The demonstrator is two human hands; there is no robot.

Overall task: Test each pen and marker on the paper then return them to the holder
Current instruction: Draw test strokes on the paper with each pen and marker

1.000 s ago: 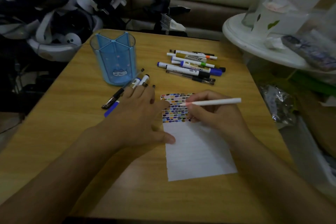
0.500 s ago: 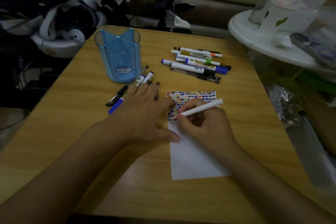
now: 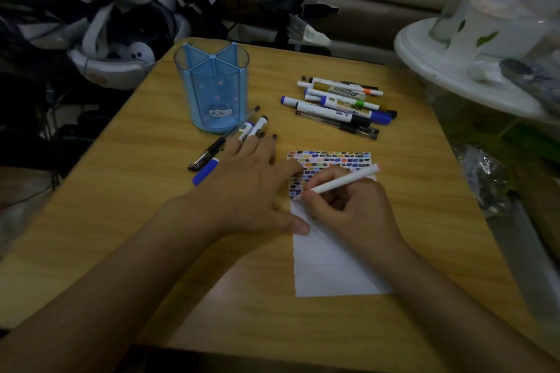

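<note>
My right hand (image 3: 348, 206) grips a white pen (image 3: 342, 182), its tip on the left edge of the paper (image 3: 333, 266). The paper's top is filled with rows of coloured test marks. My left hand (image 3: 245, 188) lies flat with straight fingers, thumb and forefinger pressing the paper's left edge. The blue pen holder (image 3: 212, 91) stands upright at the back left, with nothing seen inside. Several pens and markers (image 3: 339, 103) lie in a pile behind the paper. A black pen (image 3: 212, 150) and two markers (image 3: 209, 171) lie partly under my left fingers.
The wooden table (image 3: 151, 221) ends near the right of the paper. A white round stand (image 3: 454, 70) with containers is at the right. Dark devices and straps are heaped behind the table's left corner. A crumpled plastic bag (image 3: 485, 179) lies off the right edge.
My right hand has slid the pen tip leftward across the marks to the paper's left edge, tilting the pen more upright. My left hand stays in place.
</note>
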